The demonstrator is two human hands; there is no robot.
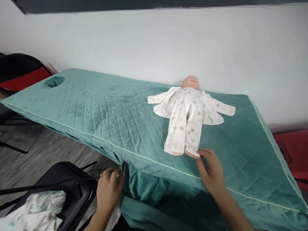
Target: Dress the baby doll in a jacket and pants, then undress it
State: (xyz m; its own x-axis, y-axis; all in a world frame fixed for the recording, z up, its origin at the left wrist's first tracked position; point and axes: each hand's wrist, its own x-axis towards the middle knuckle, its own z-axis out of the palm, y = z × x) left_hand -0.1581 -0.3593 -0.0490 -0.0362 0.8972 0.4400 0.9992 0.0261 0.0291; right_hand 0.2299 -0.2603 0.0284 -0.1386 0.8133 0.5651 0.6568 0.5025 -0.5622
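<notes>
A baby doll [190,82] lies on its back on the green quilted bed, its head toward the wall. White printed trousers [181,128] cover its legs, pulled high over the torso, and a white printed jacket [213,112] is spread out around it with both sleeves outstretched. The thumb and fingers of my right hand [211,170] pinch the trouser cuff at the doll's foot on the right, drawing it to a point. My left hand [109,186] is off the bed's front edge with its fingers curled in; what they hold, if anything, is hidden.
The green bed cover [108,109] has a face hole [55,81] at its far left. A black chair [69,179] with a bundle of printed cloth [43,205] stands at lower left. Red-seated chairs flank both ends, and a white wall [144,45] runs behind.
</notes>
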